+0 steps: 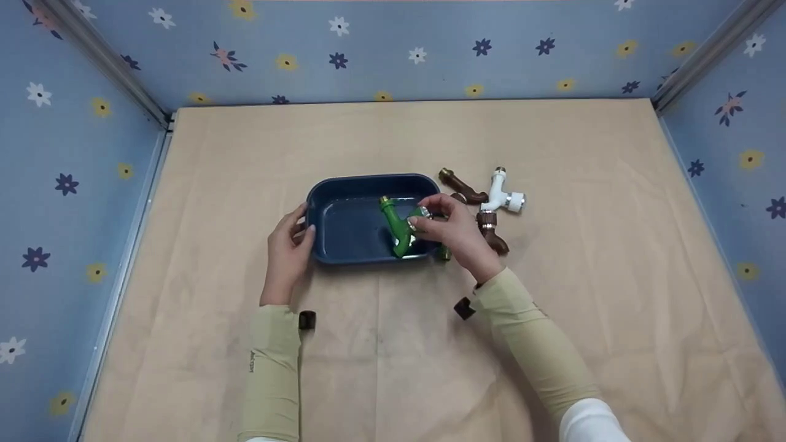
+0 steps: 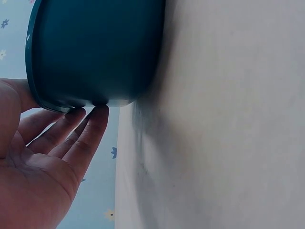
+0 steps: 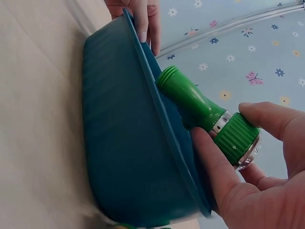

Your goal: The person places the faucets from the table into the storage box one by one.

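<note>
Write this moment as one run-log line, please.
left hand: holds blue tub at left end | right hand: holds green tap over tub | beyond tub's right end: white tap, brown taps

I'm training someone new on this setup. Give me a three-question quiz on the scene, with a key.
1. Multiple choice: the held tap in the right hand is mainly:
a) white
b) green
c) brown

2. True or false: the white tap lies outside the blue basin.

3. Short answer: at which end of the blue basin is the left hand, as the head view shows it?

Key:
1. b
2. True; it is to the right of the blue basin.
3. The left end, with fingers against the outer wall.
</note>
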A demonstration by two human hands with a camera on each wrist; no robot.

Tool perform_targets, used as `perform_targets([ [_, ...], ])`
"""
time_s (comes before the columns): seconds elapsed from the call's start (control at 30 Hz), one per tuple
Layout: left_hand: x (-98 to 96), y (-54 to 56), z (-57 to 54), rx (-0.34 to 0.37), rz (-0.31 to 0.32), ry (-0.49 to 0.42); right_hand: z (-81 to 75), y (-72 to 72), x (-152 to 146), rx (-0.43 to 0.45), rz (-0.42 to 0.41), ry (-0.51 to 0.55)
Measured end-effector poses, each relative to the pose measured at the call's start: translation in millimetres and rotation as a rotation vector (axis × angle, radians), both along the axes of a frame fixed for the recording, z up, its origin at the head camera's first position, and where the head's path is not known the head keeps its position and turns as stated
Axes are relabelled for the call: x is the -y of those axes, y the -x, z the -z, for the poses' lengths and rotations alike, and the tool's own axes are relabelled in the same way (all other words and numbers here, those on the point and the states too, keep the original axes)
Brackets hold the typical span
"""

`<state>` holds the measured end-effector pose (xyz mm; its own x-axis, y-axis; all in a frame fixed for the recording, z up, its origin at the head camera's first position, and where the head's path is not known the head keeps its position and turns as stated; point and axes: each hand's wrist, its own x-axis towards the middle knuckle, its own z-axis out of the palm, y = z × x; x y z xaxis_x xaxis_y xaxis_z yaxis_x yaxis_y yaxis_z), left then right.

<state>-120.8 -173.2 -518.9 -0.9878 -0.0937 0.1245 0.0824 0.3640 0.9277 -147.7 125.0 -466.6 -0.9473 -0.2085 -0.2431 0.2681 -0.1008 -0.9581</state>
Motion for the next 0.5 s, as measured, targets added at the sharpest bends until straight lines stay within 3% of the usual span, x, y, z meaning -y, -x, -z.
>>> perform_targets([
  [0.5, -0.3, 0.3, 0.0, 0.007, -0.003, 0.009, -0.4, 4.8, 23.4, 0.003, -0.037, -0.084],
])
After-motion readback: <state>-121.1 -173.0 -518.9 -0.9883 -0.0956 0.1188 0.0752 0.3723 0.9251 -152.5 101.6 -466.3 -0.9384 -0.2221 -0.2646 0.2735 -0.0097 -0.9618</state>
